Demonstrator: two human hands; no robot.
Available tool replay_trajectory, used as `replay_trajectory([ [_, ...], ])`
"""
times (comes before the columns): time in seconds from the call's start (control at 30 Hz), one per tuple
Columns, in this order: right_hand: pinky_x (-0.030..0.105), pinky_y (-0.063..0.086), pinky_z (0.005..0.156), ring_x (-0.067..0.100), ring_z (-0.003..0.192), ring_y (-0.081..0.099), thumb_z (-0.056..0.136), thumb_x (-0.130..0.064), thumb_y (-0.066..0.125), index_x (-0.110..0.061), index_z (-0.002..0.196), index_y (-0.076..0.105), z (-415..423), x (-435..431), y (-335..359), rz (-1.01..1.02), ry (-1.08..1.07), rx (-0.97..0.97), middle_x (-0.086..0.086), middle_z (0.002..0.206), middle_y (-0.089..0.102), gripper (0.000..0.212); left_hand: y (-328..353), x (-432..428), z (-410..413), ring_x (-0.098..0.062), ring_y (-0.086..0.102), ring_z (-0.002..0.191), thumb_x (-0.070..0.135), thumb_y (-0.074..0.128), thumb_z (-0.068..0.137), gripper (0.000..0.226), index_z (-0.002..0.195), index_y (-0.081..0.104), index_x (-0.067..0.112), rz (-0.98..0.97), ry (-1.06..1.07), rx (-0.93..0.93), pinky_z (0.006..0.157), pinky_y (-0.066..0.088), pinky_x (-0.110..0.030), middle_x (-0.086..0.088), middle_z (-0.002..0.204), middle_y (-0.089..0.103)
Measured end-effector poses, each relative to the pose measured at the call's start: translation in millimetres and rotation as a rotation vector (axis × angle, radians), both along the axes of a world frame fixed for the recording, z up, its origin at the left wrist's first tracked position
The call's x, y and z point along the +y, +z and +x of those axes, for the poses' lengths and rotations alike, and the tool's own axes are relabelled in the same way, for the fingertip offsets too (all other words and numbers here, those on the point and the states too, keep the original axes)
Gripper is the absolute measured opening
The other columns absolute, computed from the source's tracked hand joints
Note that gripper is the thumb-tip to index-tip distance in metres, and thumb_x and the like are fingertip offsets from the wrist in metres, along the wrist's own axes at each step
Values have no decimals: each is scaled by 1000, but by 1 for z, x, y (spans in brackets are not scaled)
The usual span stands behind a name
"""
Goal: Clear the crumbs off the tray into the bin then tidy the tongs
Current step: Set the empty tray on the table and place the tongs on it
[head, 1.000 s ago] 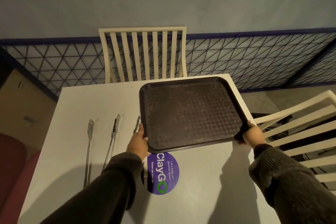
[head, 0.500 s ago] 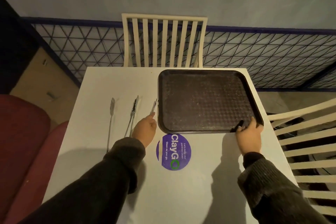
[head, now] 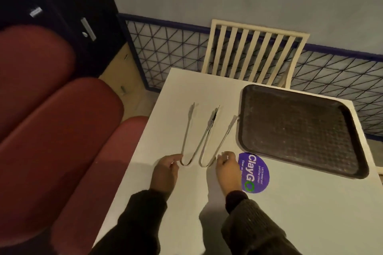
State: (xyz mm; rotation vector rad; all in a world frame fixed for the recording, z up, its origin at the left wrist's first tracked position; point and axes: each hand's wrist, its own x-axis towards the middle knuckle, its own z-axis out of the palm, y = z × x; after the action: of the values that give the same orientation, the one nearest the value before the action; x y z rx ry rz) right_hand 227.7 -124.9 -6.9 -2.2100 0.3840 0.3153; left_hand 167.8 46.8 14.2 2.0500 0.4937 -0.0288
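The left hand point(head: 164, 174) rests on the desk point(head: 269, 213) with its fingers loosely curled, the fingertips touching the outer side of the bent end of the left tongs point(head: 189, 141). They are not clamped around it. The right hand point(head: 227, 168) mirrors it: fingers bent and slightly spread, tips against the outer side of the bend of the right tongs point(head: 215, 141), thumb side toward the purple sticker point(head: 253, 173) just beside it. Neither hand has a closed grip yet; both only touch metal.

The two pairs of tongs lie flat and sprung open, their bends near the hands and their arms fanning away, the inner arms meeting or crossing at the tips. The far tip of the right pair reaches the edge of the tray point(head: 298, 130), which sits flat on the desk to the right, well clear of both hands. Whether crumbs remain on it is too faint to tell. No bin is in view.

So the tongs step seems to be in hand. The next move likely calls for pinching each bend or sliding the pairs together, minding the tangled inner arms. A slatted chair point(head: 255, 51) stands beyond the desk.
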Motion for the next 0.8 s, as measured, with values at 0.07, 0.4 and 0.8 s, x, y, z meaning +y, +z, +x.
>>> replay_trajectory([
  [0.07, 36, 51, 69, 24, 80, 57, 92, -32, 47, -10, 116, 45, 7, 14, -2, 17, -23, 22, 9, 94, 58, 33, 2, 9, -7, -16, 54, 109, 0, 46, 89, 30, 114, 61, 11, -99, 32, 4, 99, 42, -39, -3, 115, 61],
  [0.4, 36, 42, 72, 34, 94, 58, 89, -10, 45, -7, 123, 40, 17, 34, -16, -16, 34, 54, 21, 109, 59, 35, 4, 18, -17, -14, 58, 100, -5, 45, 88, 41, 93, 63, 31, -303, 157, 36, 99, 43, -34, 13, 104, 60],
  [0.8, 33, 49, 74, 29, 94, 62, 92, -10, 45, -16, 143, 22, -1, -82, 24, -102, 100, -132, 12, 108, 62, 57, -1, -49, 35, -20, 59, 102, 4, 45, 90, 30, 108, 63, 18, -175, -117, 69, 98, 44, -37, 2, 111, 62],
])
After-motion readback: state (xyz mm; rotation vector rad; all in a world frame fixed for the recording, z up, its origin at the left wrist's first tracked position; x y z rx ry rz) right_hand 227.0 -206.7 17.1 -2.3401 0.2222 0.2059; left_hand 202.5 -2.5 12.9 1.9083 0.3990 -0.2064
